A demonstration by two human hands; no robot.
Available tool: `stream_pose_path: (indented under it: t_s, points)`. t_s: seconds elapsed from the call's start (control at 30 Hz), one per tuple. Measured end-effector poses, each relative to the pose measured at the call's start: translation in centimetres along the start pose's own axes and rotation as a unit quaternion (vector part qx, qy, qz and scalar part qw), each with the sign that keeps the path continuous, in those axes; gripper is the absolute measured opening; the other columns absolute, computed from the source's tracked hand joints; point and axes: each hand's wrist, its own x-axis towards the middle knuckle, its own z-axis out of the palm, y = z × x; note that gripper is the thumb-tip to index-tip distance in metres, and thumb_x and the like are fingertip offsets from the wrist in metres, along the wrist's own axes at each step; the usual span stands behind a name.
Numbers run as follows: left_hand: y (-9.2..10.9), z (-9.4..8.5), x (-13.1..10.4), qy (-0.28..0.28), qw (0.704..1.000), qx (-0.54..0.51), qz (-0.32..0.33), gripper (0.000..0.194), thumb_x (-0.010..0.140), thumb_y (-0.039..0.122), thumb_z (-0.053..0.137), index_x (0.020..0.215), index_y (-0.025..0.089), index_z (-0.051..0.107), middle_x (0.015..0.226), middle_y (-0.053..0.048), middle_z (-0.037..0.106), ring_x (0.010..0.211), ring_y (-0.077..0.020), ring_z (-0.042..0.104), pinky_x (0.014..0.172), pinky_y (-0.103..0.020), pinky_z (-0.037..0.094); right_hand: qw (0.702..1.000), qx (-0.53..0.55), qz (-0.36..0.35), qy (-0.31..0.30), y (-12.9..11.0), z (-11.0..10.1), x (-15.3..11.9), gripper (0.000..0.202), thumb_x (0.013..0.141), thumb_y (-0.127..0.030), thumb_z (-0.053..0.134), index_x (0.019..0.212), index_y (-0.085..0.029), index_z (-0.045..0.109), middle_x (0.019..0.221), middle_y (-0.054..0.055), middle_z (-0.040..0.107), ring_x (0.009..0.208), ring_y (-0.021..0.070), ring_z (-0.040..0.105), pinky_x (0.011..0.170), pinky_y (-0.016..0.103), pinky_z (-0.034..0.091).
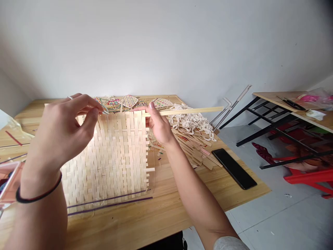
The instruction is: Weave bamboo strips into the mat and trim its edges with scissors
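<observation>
A panel woven from pale flat strips (111, 159) stands tilted up on the wooden table, with two dark purple strips across its lower part. My right hand (160, 125) pinches its upper right corner, thumb in front and fingers behind. From that corner a long pale strip (192, 111) sticks out to the right. My left hand (70, 128) is at the panel's upper left edge, thumb and index finger pressed together at the top; what lies between them is too small to make out. A ring and a dark wristband are on this arm.
Behind the panel lie colourful woven pieces (128, 101) and a heap of white cord (191, 121). Loose strips (195, 149) and a black phone (234, 168) are at the right. A pink box (13, 182) sits far left; a second table (322, 119) and red stool (309, 178) stand right.
</observation>
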Motion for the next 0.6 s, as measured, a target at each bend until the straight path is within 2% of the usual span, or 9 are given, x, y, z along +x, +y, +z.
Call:
stream_pose_path:
  t_s: [0.1,0.4,0.6]
  points:
    - [0.07,0.14,0.04,-0.004,1.000,-0.002,0.004,0.029,0.094,0.037,0.052,0.100,0.025,0.077,0.095,-0.002,0.081,0.082,-0.0234,0.075,0.082,-0.039,0.057,1.000,-0.001,-0.002,0.001,0.03,-0.01,0.03,0.086,0.099,-0.088,0.020,0.144,-0.030,0.066,0.113,0.009,0.076,0.111,0.0314,0.075,0.084,0.049,0.066]
    - [0.19,-0.23,-0.07,0.032,0.995,-0.022,-0.088,0.025,0.093,0.040,0.059,0.097,0.025,0.078,0.086,-0.001,0.080,0.087,-0.0252,0.079,0.082,-0.039,0.060,1.000,0.014,0.001,-0.010,-0.03,-0.13,0.00,0.085,0.099,-0.087,0.022,0.141,-0.029,0.068,0.113,0.009,0.077,0.111,0.0308,0.075,0.086,0.048,0.067]
    - [0.38,-0.17,0.09,0.050,0.993,-0.026,-0.104,0.024,0.093,0.036,0.057,0.096,0.024,0.078,0.086,0.000,0.080,0.088,-0.0236,0.079,0.085,-0.037,0.061,1.000,0.017,-0.005,-0.008,0.17,-0.12,0.09,0.084,0.100,-0.085,0.023,0.142,-0.028,0.068,0.113,0.009,0.078,0.112,0.0311,0.075,0.087,0.049,0.067]
